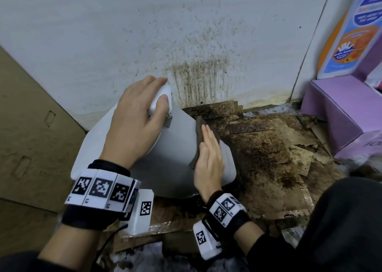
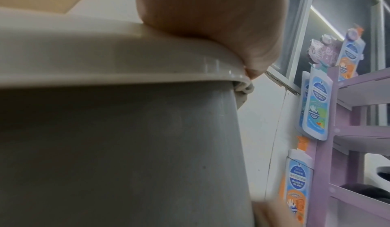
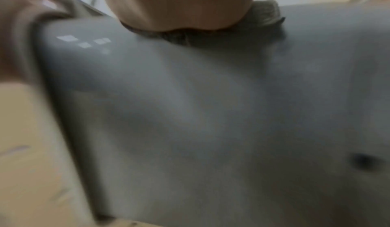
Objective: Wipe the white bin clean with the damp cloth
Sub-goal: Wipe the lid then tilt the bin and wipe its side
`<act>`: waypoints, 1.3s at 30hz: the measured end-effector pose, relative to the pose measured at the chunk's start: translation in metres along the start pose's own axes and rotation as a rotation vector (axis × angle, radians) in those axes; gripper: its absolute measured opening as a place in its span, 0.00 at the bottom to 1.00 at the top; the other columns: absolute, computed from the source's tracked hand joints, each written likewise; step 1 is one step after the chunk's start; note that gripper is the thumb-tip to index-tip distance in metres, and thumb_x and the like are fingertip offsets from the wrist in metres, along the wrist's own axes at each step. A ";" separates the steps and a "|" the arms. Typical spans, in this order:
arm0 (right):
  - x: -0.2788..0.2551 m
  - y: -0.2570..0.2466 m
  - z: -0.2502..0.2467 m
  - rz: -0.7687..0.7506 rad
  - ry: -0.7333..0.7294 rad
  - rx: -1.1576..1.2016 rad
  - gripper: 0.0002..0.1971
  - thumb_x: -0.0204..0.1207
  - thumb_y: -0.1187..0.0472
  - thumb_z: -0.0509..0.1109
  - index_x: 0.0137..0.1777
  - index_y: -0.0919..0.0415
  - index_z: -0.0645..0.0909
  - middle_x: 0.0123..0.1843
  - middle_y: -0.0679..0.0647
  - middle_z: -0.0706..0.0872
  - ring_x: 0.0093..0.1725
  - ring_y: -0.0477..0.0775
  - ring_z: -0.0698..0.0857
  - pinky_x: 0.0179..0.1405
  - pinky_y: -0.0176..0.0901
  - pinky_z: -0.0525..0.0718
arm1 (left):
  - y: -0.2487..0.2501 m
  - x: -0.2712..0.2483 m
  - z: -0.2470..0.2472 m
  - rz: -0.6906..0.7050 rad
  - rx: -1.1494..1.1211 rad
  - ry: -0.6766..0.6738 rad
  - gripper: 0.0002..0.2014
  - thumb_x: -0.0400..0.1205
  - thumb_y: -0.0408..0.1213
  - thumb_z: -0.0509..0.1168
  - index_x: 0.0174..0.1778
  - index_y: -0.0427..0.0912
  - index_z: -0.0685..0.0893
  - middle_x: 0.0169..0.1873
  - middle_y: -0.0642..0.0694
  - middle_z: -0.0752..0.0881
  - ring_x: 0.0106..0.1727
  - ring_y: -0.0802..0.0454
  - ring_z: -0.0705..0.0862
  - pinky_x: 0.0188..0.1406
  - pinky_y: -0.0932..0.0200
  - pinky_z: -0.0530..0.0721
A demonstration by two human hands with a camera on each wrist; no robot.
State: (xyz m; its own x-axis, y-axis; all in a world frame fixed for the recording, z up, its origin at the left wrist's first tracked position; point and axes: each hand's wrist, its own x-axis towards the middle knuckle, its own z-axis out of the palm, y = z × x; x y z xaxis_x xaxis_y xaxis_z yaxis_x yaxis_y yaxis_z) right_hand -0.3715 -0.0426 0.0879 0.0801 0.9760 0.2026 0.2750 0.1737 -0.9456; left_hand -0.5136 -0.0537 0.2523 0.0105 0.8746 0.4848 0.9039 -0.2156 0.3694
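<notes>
Here tilted white bin (image 1: 175, 147), grey-shadowed side under dark cloth (image 1: 201, 131).

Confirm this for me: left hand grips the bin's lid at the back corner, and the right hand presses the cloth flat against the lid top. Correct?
Not quite. The left hand does grip the lid at its back corner, but the right hand presses the cloth flat against the bin side wall, below the lid, not on the lid top. The head view shows it.
</notes>
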 end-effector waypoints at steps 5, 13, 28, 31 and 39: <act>0.007 -0.075 0.013 -0.063 -0.155 0.161 0.32 0.88 0.48 0.39 0.91 0.52 0.61 0.92 0.43 0.61 0.90 0.34 0.54 0.92 0.46 0.52 | 0.002 0.001 0.004 0.008 0.018 0.002 0.22 0.91 0.46 0.54 0.80 0.44 0.77 0.77 0.47 0.78 0.79 0.50 0.72 0.75 0.67 0.61; 0.010 -0.060 0.008 -0.244 -0.193 0.084 0.28 0.93 0.52 0.45 0.91 0.56 0.62 0.92 0.45 0.64 0.90 0.38 0.58 0.91 0.47 0.58 | -0.001 -0.002 -0.001 0.000 -0.011 0.003 0.22 0.92 0.46 0.55 0.81 0.46 0.77 0.77 0.50 0.78 0.79 0.54 0.71 0.72 0.78 0.57; 0.020 0.060 -0.044 0.302 -0.228 -0.058 0.27 0.95 0.53 0.51 0.93 0.53 0.55 0.94 0.46 0.56 0.92 0.44 0.53 0.92 0.50 0.50 | 0.000 -0.003 -0.007 -0.034 -0.067 -0.004 0.21 0.92 0.44 0.56 0.80 0.46 0.78 0.73 0.54 0.80 0.75 0.57 0.73 0.69 0.79 0.60; 0.026 0.047 -0.040 0.335 -0.229 -0.065 0.28 0.94 0.52 0.51 0.93 0.54 0.54 0.94 0.46 0.56 0.92 0.45 0.52 0.92 0.51 0.49 | 0.000 -0.003 -0.006 -0.022 -0.043 -0.016 0.22 0.91 0.46 0.54 0.80 0.46 0.77 0.73 0.54 0.80 0.75 0.54 0.73 0.72 0.73 0.63; 0.027 -0.026 -0.023 0.151 -0.298 0.016 0.29 0.94 0.49 0.53 0.93 0.50 0.55 0.93 0.44 0.57 0.91 0.43 0.52 0.92 0.51 0.49 | 0.001 -0.003 0.000 -0.010 -0.025 0.009 0.22 0.91 0.46 0.54 0.80 0.47 0.77 0.75 0.52 0.79 0.77 0.52 0.73 0.74 0.66 0.65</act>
State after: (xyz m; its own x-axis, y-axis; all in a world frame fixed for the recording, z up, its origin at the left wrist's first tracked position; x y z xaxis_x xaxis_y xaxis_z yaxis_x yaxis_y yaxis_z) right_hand -0.3546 -0.0235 0.1235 -0.1650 0.9861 -0.0215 0.2662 0.0236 -0.9636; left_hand -0.5125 -0.0571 0.2514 -0.0027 0.8729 0.4879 0.8928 -0.2177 0.3944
